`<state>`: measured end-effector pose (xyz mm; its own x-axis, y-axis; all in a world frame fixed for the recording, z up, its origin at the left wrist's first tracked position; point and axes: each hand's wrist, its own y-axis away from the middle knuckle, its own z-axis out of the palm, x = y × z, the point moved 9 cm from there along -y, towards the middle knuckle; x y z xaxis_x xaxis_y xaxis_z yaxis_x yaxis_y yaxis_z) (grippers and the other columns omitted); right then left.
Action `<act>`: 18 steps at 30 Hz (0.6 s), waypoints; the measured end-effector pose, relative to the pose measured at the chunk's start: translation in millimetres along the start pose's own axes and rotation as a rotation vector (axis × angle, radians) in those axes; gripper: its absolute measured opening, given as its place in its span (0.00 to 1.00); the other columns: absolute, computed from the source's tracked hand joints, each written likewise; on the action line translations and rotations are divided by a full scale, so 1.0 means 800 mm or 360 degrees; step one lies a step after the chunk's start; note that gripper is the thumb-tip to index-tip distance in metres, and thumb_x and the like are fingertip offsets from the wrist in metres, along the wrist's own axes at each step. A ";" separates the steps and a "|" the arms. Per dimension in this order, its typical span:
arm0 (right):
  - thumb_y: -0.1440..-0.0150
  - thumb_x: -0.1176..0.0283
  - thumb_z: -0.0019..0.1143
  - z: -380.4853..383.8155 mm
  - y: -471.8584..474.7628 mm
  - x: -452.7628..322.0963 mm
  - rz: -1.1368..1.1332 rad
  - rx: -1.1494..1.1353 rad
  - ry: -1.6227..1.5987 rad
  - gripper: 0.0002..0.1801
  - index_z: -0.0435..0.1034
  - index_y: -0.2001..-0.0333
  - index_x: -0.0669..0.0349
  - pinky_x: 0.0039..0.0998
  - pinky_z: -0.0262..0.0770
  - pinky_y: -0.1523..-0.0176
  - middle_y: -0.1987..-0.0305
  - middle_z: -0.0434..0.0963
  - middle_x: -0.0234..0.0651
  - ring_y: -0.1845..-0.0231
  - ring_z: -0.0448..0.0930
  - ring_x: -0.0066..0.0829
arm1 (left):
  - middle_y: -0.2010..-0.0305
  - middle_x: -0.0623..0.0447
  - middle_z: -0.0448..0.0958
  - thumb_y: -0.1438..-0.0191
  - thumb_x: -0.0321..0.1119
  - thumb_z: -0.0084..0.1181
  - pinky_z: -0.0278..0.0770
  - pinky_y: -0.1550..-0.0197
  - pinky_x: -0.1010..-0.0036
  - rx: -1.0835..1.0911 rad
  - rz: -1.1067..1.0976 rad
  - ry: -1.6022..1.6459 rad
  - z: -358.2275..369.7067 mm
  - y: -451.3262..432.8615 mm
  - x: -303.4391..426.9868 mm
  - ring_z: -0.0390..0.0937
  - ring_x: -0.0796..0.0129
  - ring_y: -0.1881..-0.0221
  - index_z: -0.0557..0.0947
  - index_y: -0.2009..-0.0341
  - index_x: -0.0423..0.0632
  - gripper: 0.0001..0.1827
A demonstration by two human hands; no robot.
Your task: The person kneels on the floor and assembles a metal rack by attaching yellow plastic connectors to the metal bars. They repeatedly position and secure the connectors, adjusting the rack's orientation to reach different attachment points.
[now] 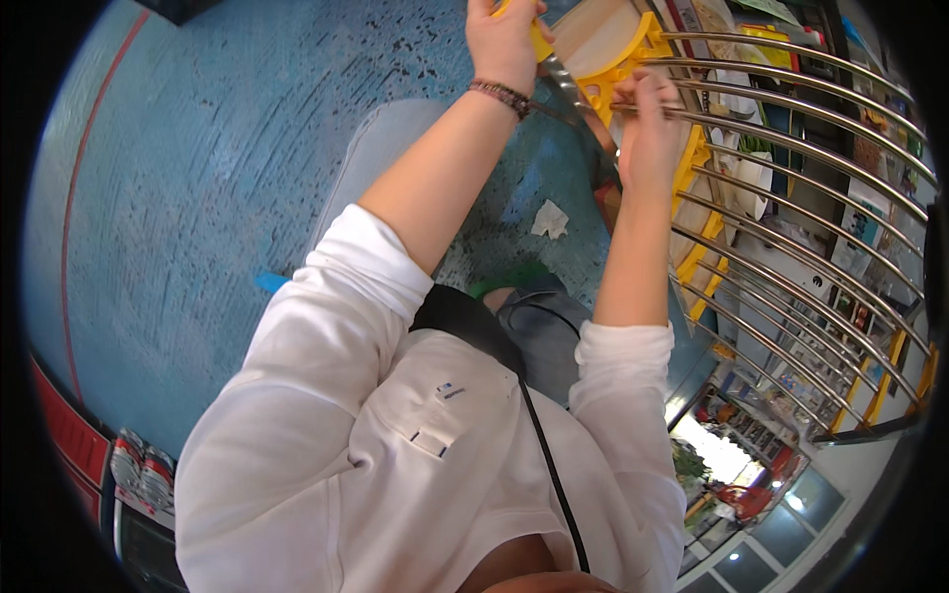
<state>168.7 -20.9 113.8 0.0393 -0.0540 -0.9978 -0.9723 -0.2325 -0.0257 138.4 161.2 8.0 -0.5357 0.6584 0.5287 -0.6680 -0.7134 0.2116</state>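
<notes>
My left hand (504, 44) is closed around the yellow handle (540, 43) of a tool with a long metal blade (567, 85), perhaps a handsaw. The blade slants down to the right towards my right wrist. My right hand (649, 107), fingers bent and blurred, is at the yellow end frame (693, 159) of a rack of curved shiny metal rods (793, 141). One rod passes at its fingers; whether they grip it is unclear. Pale panels (600, 33) show within the yellow frame. The far end of the blade is hard to make out.
Below lies a worn blue floor (222, 148) with a scrap of white paper (550, 219). Beyond the rods are a white bowl (755, 185) and mixed goods. Red cabinets (70, 422) and packed cans or bottles (142, 467) stand at the lower left.
</notes>
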 end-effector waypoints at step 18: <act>0.42 0.73 0.51 -0.217 0.172 -0.069 -0.0692 0.0663 0.0995 0.15 0.66 0.51 0.63 0.30 0.70 0.61 0.62 0.74 0.39 0.62 0.76 0.32 | 0.55 0.48 0.76 0.45 0.29 0.47 0.73 0.55 0.74 -0.0548 0.0352 -0.1620 0.023 -0.053 0.058 0.76 0.65 0.58 0.68 0.42 0.42 0.24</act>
<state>72.9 -218.7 175.7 0.4276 -0.5950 -0.6806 -0.8421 0.0115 -0.5392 151.1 217.7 38.8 -0.0900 -0.0950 0.9914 -0.8030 -0.5819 -0.1287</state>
